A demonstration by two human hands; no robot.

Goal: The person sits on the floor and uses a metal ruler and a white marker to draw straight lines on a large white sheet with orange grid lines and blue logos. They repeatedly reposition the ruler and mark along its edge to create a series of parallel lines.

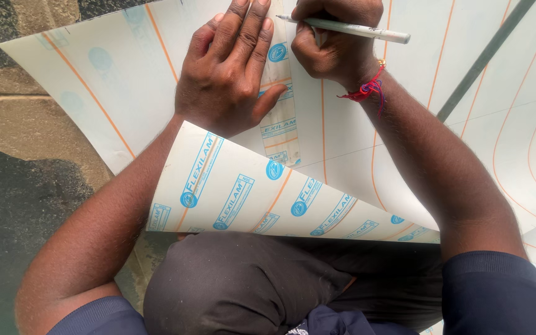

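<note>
White laminate sheet (404, 124), thin and glossy, covers most of what lies in front of the person, spread across a rough floor (26, 124) of stone and dark patches. Orange curved lines run over it, and a strip with blue printed ovals crosses the middle. One corner (268, 192) has curled back over the person's lap, showing its printed side, so the sheet looks light and springy rather than rigid; I would judge it slippery on its face and prone to creasing if bent hard, best held flat by pressing down with a palm or lifted by two edges at once.

The left hand (231, 68) lies flat on the sheet, fingers spread and together pressing the printed strip down. The right hand (333, 43) is just beside it, closed around a white pen (348, 28) whose tip meets the sheet near the top edge of the view. A red thread bracelet (367, 90) circles the right wrist. The two hands sit close but do not touch.

The person crouches over the work in dark trousers (249, 285) and navy sleeves (497, 291). A dark grey bar (485, 59) lies diagonally across the sheet at upper right. No raised surface is in use; everything rests on the floor, which looks weathered and uneven.
</note>
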